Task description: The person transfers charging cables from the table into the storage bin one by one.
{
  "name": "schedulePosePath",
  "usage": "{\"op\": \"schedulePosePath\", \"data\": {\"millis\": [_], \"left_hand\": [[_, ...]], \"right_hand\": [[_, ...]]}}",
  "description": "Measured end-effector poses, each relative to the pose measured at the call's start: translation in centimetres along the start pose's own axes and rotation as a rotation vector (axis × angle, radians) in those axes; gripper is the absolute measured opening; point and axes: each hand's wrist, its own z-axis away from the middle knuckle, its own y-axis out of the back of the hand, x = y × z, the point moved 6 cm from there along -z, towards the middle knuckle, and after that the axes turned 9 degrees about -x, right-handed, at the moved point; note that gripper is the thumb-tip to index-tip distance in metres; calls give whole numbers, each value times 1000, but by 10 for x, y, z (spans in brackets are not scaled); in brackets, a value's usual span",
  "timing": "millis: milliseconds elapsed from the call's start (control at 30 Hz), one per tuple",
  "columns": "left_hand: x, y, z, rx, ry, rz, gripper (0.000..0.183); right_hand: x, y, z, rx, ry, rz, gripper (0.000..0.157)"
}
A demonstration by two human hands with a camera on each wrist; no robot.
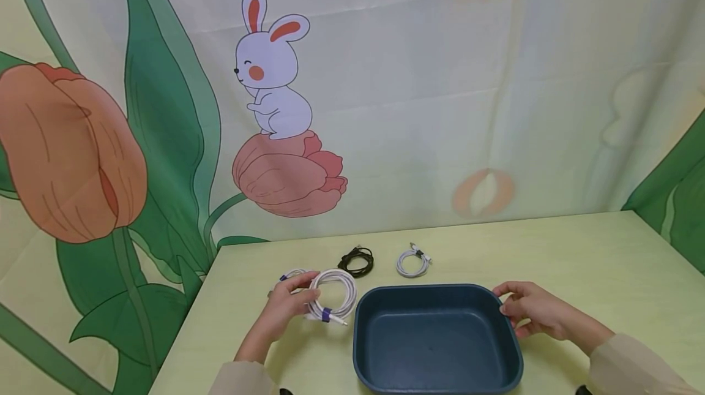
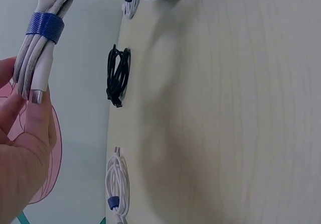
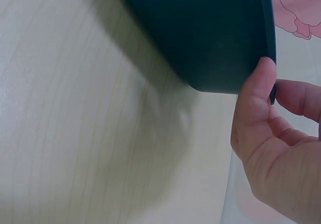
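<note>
My left hand [image 1: 287,304] pinches a coiled white charging cable [image 1: 352,294] above the table, left of the bin. In the left wrist view a blue strap [image 2: 45,27] binds this coil, and a metal plug [image 2: 37,96] points out near the thumb. My right hand [image 1: 537,310] grips the rim of a dark blue rectangular bin [image 1: 437,346] at its far right corner. The right wrist view has the thumb on the bin's outer wall [image 3: 215,43] and a finger on the other side of the rim. Nothing lies in the visible part of the bin.
Behind the bin lie a coiled black cable [image 1: 357,262] and a thin white cable coil [image 1: 413,262] with a dark tie. Another white cable with a blue strap [image 2: 114,202] rests on the pale table [image 1: 595,260], partly behind my left hand. A printed curtain [image 1: 418,107] hangs at the back.
</note>
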Motion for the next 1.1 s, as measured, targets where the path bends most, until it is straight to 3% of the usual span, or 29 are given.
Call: {"op": "schedulePosePath", "data": {"millis": [500,1100], "left_hand": [[12,-17,-2,-83,-25,-8,39],[21,-39,-4,-166,-8,-8,41]], "right_hand": [[-4,-2,3,-9,-7,-7,40],[-6,-2,4,-14,-21,-19,41]]}}
